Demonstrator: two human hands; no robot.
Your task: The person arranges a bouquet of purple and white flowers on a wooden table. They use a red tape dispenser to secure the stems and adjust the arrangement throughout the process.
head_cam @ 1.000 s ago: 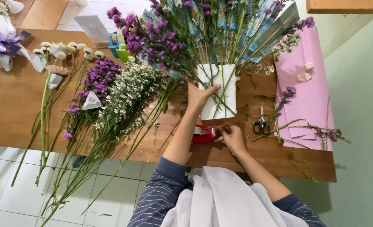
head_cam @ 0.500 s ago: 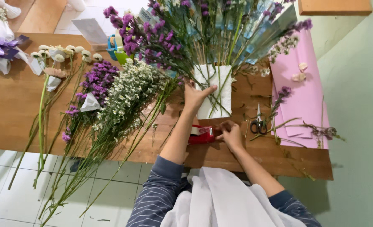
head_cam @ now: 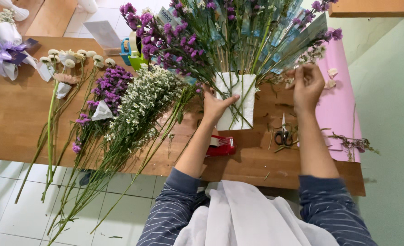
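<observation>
My left hand grips the left side of a white block that stands on the wooden table. The block holds a tall arrangement of purple flowers, green stems and folded blue paper fans. My right hand is raised at the arrangement's right edge, fingertips pinched together by a paper fan. Whatever they pinch is too small to make out. A red tape dispenser lies on the table below the block, between my arms.
Black-handled scissors lie right of the block, beside a pink paper sheet. Loose white flowers, purple flowers and long-stemmed daisies overhang the table's front-left edge. A green and blue dispenser and a ribboned white bouquet sit at the back.
My right hand has left the red tape dispenser and risen to the arrangement's right side. My left hand keeps its hold on the white block.
</observation>
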